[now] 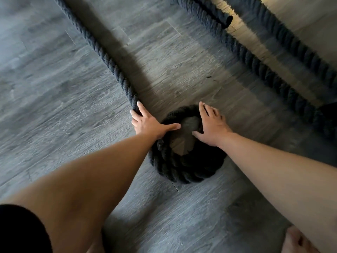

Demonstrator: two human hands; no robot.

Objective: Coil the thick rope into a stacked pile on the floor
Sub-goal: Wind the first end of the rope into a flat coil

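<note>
Coil (182,170): a ring of thick dark rope (102,52) lies on the grey plank floor (54,106), turns stacked, and bare floor shows through its hollow.
Left hand (147,125): arm stretched forward, fingers wrapped round the rope right where it leaves the coil, thumb laid out on the rim.
Right hand (211,125): fingers spread and pressing on the coil's far right side, thumb dipping into the hollow, grasping nothing.
Loose rope: one straight run goes from the left hand to the upper left, and two more cross the upper right.
Count: two hands, one coil, one bare foot (295,241) at lower right.
</note>
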